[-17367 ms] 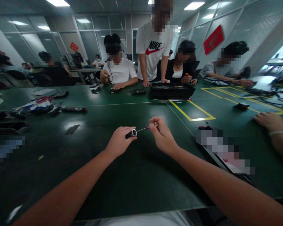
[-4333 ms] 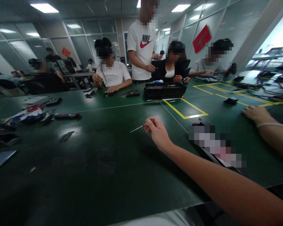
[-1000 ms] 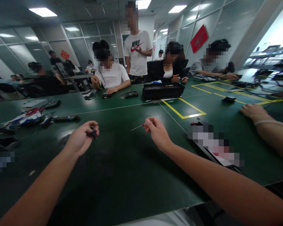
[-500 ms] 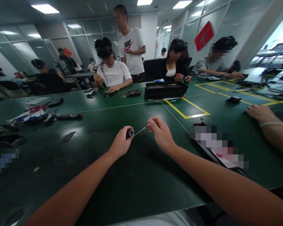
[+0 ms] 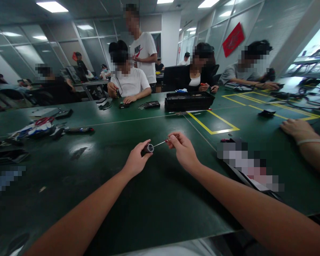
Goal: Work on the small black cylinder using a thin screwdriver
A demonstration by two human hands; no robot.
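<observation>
Cylinder [image 5: 149, 148] at frame centre is gripped by left hand [image 5: 136, 158]; right hand [image 5: 184, 150] grips screwdriver [image 5: 160, 143], tip at cylinder's rim.

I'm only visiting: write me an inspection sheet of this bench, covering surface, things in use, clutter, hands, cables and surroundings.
Surface: green tabletop with yellow tape marks.
Things in use: dark cylinder with an open end, and a thin-shafted tool; whether they touch is unclear.
Clutter: mixed pile at left, black box at the far side.
Hands: left hand grips the dark cylinder; right hand grips the thin-shafted tool.
Cables: dark cables at far right.
Surroundings: seated people opposite, a standing person behind, another person's hand at right, glass partitions at the back.
</observation>
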